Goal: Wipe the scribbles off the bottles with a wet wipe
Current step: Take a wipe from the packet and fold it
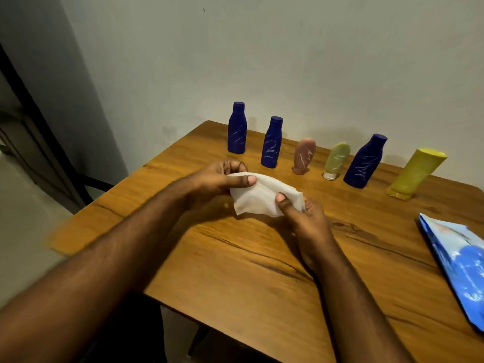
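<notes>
Wipe (264, 199), white and soft, is stretched above the wooden bench (235, 258), its long side running left to right. Left hand (222, 179) pinches its upper left end with curled fingers; right hand (301, 213) pinches the lower right edge, thumb on top. Six plastic bottles stand upright in a row along the far edge by the wall (five show pale scribbles): three dark blue (237, 129) (271, 144) (365, 162), one pink (303, 156), one green (336, 161), one yellow (416, 174). Blue glossy packet (461, 265) lies at the right edge; bare wood lies between hands and bottles.
</notes>
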